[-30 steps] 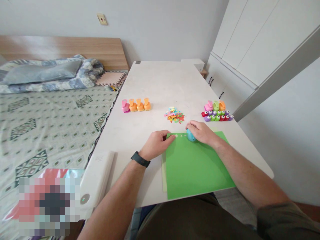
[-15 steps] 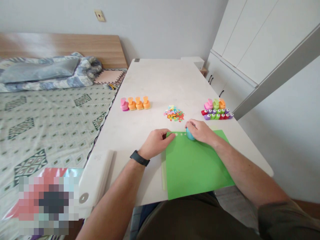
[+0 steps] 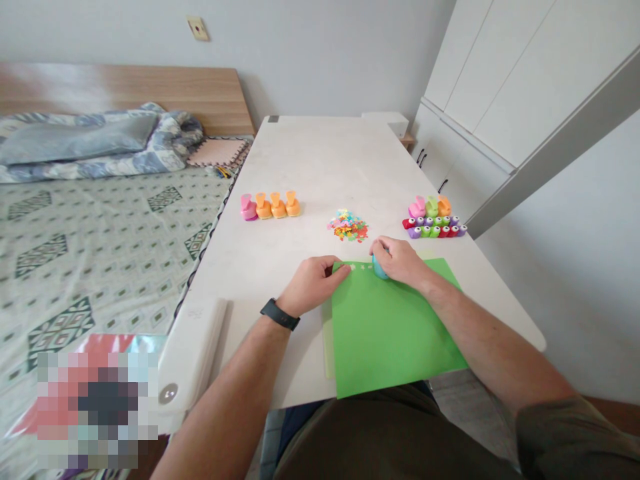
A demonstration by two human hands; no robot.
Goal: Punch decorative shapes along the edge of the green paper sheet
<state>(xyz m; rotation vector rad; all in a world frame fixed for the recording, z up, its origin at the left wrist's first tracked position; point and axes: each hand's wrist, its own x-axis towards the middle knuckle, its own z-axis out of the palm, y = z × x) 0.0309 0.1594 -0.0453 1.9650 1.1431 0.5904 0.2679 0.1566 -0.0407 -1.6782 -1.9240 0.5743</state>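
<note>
Pinning the green paper sheet (image 3: 390,327) flat on the tabletop (image 3: 320,153), I press my open left hand (image 3: 313,285) on its top edge while my right hand (image 3: 399,261) grips the blue paper punch (image 3: 379,270) there, beside the row of punched stars (image 3: 357,267).

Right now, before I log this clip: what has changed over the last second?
Nothing clearly moved; only the view drifted slightly. The right hand stays on the blue craft punch, the left hand on the green paper; the other punches and paper shapes lie as they were.
</note>
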